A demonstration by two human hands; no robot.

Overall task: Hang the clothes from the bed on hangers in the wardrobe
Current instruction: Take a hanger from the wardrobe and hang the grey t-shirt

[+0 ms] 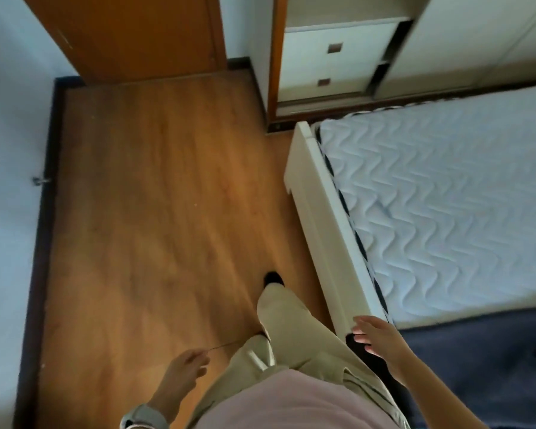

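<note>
Both hands were empty: left hand (184,368) loosely curled over the floor (143,212), right hand (376,339) spread wide by the bed (310,193) frame's near corner. Wardrobe (338,57) stood open past the bed's far corner; no clothes visible.

Orange-brown wood floor (155,212), white wavy-quilted mattress (446,205), dark blue blanket (483,366), beige trousers (291,329)

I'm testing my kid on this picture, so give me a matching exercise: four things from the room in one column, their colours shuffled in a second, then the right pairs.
Things:
1. floor
2. mattress
3. blanket
4. trousers

Colours:
A. dark blue
B. beige
C. orange-brown wood
D. pale quilted white

Pairs: 1-C, 2-D, 3-A, 4-B
</note>
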